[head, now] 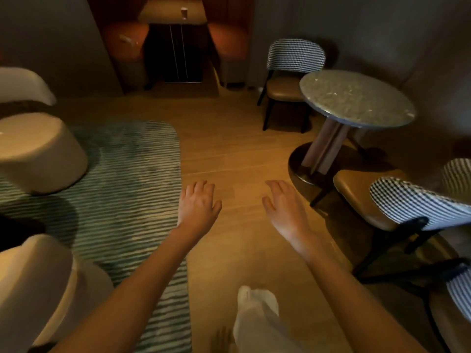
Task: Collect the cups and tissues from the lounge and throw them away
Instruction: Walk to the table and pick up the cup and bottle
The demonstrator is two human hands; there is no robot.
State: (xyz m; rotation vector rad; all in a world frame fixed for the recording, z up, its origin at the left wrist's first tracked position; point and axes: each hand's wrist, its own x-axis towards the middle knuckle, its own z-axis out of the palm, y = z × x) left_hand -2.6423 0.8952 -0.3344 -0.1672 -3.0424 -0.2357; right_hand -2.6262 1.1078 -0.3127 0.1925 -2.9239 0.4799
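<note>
Wooden floor (229, 149) lies under my left hand (197, 205) and right hand (285, 207), both hands spread, holding nothing; a cup (184, 13) stands on the far worktop (153, 14)

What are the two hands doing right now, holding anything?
Left hand: open, fingers relaxed, holding nothing.
Right hand: open, fingers spread, holding nothing.

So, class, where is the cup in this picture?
The cup stands far off at the top centre of the head view, on the booth table between two orange seats, well beyond both empty hands.
</note>
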